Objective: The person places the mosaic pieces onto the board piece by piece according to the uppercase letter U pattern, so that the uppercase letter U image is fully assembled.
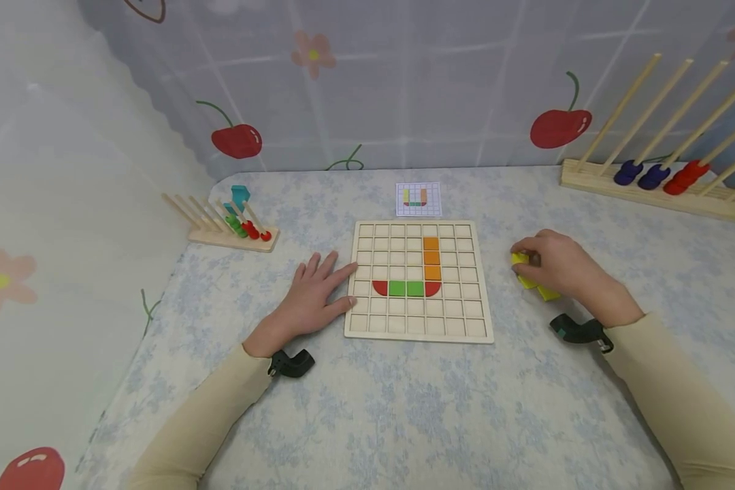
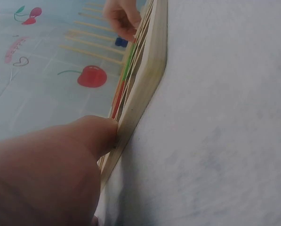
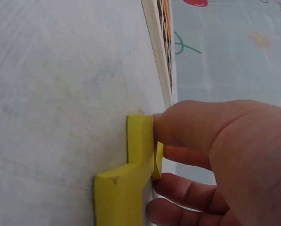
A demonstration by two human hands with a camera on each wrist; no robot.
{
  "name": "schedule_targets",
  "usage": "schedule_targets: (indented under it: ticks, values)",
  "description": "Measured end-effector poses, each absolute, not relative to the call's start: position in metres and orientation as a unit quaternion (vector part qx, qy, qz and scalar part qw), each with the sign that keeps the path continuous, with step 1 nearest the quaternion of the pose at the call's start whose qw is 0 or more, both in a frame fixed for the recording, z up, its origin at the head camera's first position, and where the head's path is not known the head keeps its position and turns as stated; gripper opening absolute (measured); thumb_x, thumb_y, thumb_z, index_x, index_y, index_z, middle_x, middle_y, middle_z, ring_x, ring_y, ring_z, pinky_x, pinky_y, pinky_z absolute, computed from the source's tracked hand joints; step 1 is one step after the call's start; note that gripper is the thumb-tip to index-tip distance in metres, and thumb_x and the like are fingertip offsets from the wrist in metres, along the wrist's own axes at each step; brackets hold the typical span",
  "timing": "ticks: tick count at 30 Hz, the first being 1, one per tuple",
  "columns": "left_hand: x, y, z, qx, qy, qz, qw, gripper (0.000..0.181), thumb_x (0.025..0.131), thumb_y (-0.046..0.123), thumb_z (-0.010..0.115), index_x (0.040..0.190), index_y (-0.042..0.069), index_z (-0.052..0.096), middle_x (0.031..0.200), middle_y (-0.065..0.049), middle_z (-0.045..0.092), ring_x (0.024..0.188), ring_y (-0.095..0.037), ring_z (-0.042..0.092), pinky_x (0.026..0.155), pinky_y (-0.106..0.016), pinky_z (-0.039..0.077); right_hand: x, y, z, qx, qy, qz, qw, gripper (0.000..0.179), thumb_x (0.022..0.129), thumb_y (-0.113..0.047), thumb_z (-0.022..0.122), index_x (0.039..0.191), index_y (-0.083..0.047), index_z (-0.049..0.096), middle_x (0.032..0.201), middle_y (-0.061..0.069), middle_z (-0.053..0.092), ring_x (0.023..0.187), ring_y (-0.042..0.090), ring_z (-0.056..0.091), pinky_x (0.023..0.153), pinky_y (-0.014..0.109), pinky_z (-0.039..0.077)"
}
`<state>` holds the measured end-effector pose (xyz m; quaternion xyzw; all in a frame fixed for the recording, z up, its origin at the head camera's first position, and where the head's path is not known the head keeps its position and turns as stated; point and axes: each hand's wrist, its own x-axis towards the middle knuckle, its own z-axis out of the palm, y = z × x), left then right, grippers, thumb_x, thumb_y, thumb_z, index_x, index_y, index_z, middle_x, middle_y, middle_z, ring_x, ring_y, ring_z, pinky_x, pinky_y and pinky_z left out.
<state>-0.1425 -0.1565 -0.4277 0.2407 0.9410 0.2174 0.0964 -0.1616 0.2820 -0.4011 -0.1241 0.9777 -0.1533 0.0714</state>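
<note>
A square wooden grid board lies on the table. Set in it are an upright line of orange squares and a bottom row of green squares with a red rounded piece at each end. With fingers spread, my left hand rests on the table, its thumb and index finger touching the board's left edge. To the right of the board, my right hand pinches a yellow square tile, partly hidden by the fingers. More yellow tiles lie beneath and beside that hand.
Behind the board lies a small pattern card with a coloured U shape. A small peg stand with beads and a teal piece are at back left. A larger peg stand stands at back right, before a patterned curtain.
</note>
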Motion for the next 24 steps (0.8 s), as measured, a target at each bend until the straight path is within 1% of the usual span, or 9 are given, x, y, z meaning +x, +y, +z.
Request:
schedule_targets:
  ticks: [5,9,15,24]
  values:
    - [-0.1416,-0.1562,-0.427,0.24,0.941,0.217,0.099,0.063,0.102,0.039,0.059,0.158,0.016,0.041,0.169,-0.025,0.018,0.156,-0.053,0.005,0.121,-0.073,0.009,-0.1611,0.286,-0.401,-0.122,0.978,-0.157,0.068,0.038,0.088,-0.018,0.077,0.118,0.005,0.07,0.102,0.022,0.065,0.088,0.029,0.06,0.076,0.048,0.054]
    - [-0.1412,-0.1558,-0.426,0.238,0.941,0.219,0.1,0.063,0.102,0.039,0.06,0.158,0.017,0.041,0.169,-0.024,0.018,0.156,-0.052,0.004,0.121,-0.072,0.009,-0.1616,0.2887,-0.402,-0.125,0.977,-0.16,0.062,0.036,0.087,-0.015,0.075,0.115,0.006,0.071,0.099,0.021,0.065,0.086,0.028,0.058,0.074,0.045,0.053]
    - [-0.1422,-0.1566,-0.428,0.238,0.94,0.223,0.101,0.063,0.102,0.039,0.059,0.158,0.017,0.041,0.169,-0.024,0.018,0.157,-0.052,0.004,0.121,-0.072,0.008,-0.1617,0.2902,-0.4033,-0.121,0.978,-0.159,0.062,0.034,0.086,-0.014,0.073,0.113,0.007,0.072,0.098,0.02,0.065,0.085,0.028,0.057,0.072,0.043,0.052]
    - [-0.1427,-0.1573,-0.4284,0.24,0.941,0.221,0.094,0.063,0.101,0.038,0.059,0.158,0.016,0.041,0.168,-0.025,0.019,0.156,-0.053,0.005,0.121,-0.072,0.009,-0.1622,0.2896,-0.4036,-0.117,0.978,-0.16,0.066,0.034,0.087,-0.013,0.073,0.114,0.008,0.071,0.1,0.022,0.065,0.088,0.03,0.059,0.077,0.047,0.054]
